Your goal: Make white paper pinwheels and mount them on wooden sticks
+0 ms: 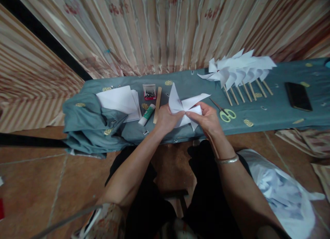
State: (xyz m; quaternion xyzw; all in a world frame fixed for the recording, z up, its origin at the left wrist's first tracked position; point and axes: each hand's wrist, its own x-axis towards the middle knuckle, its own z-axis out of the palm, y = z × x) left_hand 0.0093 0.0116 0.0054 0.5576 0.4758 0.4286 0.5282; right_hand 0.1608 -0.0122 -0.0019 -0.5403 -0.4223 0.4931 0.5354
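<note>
I have the left hand (167, 120) and right hand (207, 118) pinching a white paper pinwheel (190, 102) near its centre, between them above the table (278, 119). Wooden sticks (157, 105) lie just left of them, scissors (223, 111) just right.

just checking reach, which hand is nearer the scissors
Right: the right hand holds the folded paper just left of the scissors; the left hand holds its other side, farther left.

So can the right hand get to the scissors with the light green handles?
Probably yes: the scissors lie just beside the right hand with nothing visible between, though it would likely have to let go of the paper pinwheel first.
</note>
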